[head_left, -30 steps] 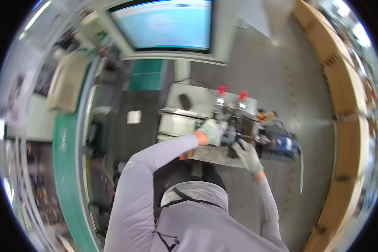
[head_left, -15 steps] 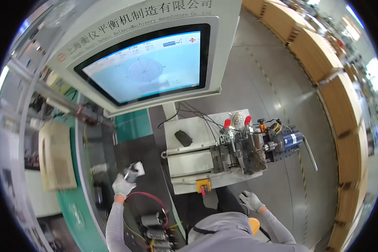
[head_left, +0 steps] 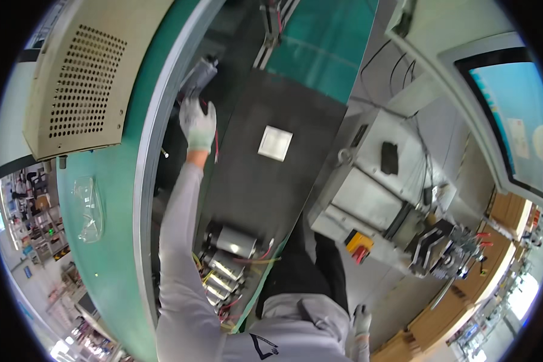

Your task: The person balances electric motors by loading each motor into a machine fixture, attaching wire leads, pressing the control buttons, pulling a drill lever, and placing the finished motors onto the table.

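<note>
Gripping the near end of a grey cylindrical motor [head_left: 199, 77], my gloved left hand [head_left: 198, 127] is stretched far out beside the raised metal side rail [head_left: 157, 130]. A red wire hangs down by the wrist. The hand covers part of the motor. To the right of this hand, a white square piece [head_left: 276, 143] lies on the dark work surface [head_left: 247, 193]. My gloved right hand [head_left: 362, 320] hangs low beside my body; its fingers are too small and unclear to read. Several wired motors [head_left: 232, 241] lie on the dark surface near my left arm.
Left of the rail, a perforated beige box [head_left: 87, 84] and clear safety glasses [head_left: 88, 208] rest on a green surface [head_left: 117, 241]. Rightward stand a metal machine bed [head_left: 368, 196] with a yellow-and-red switch [head_left: 359, 246], a screen [head_left: 516, 114], and brown boxes [head_left: 495, 253].
The view has swung left. My left hand has carried the motor from beside the white square piece to the side rail. My right hand is now lower, beside my body.
</note>
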Tool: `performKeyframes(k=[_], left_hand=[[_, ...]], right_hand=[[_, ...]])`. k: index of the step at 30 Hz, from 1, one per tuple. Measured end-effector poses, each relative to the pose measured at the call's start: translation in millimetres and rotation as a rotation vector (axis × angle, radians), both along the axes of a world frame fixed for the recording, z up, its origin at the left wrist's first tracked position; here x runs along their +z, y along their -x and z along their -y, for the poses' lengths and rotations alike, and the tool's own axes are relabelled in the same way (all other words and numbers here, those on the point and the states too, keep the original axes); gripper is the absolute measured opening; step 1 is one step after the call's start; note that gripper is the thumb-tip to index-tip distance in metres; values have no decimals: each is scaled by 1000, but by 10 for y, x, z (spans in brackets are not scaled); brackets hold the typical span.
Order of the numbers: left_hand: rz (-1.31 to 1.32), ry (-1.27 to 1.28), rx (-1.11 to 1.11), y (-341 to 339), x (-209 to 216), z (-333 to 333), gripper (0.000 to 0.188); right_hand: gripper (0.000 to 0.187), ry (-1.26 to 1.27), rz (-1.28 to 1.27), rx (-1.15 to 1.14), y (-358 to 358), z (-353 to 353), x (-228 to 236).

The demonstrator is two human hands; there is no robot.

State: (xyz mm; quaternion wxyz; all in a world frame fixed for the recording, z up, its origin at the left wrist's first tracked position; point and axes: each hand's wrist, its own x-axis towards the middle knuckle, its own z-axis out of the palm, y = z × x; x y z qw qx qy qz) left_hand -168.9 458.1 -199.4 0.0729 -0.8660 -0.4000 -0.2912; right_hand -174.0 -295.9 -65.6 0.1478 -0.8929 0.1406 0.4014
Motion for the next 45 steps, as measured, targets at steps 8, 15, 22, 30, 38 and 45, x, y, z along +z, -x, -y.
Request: performKeyframes(k=[8,15,22,30,38,45], left_hand=[[495,634,919,2521,-328,357,47],[906,1532,830,3637,-1089,-767,47],[612,1227,955,2863,-916,176,61],[255,1218,1225,1577,-513,1730,89],[659,1632,888,1131,-663,2121,73],[1098,1840,842,630,-421,2606,53]], right_hand=[[26,-43,-13,202,-519,-947,59],[27,-87,-28,286,-735,-1078,-254],[26,-252,38,558,-804,-1241,-316],[27,-495,39,528,-934,-1695,59],[22,-594,279,822,-978,-1771,-123],[25,-674,432,1226,-847,-2373,-560]])
